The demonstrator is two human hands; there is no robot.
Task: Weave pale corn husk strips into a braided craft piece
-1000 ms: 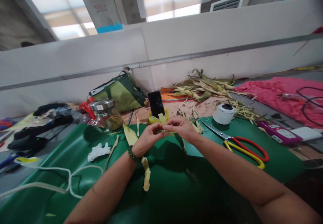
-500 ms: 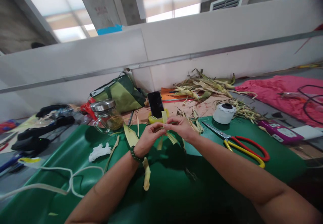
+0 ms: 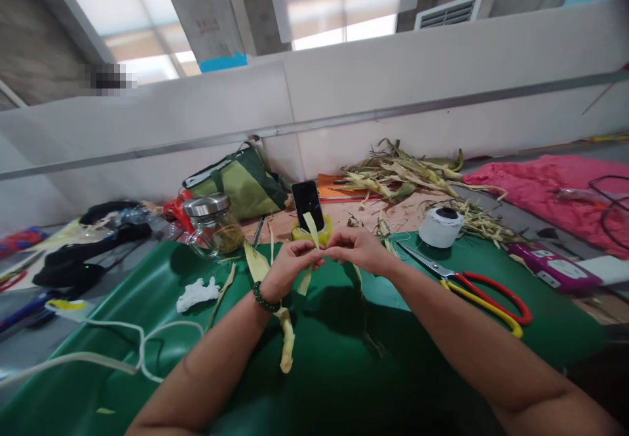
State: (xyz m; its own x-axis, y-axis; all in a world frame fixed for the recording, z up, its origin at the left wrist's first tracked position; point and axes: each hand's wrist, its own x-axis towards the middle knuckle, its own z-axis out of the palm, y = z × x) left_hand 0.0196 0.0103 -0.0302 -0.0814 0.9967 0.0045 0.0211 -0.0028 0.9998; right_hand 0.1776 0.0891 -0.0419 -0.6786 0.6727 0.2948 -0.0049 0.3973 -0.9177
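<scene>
A pale green corn husk strip stands up above the fingers and hangs below them. My left hand, with a dark green bead bracelet at the wrist, is closed on this strip. The fingers of my right hand are pinched and meet the left fingertips at the strip's middle; the exact spot they grip is partly hidden. Under my left wrist a husk piece with a pale stalk end lies on the green mat. A broader husk leaf rests behind the left hand.
Scissors with red and yellow handles lie on the right, beside a white thread spool. Behind the hands a phone leans upright. A glass jar and crumpled white tissue are left. Dried husks are heaped at the back.
The right hand has drawn slightly right, and the fingertips now meet more end to end. The husk strip has turned, its upper end leaning left. The whole view has shifted a little.
</scene>
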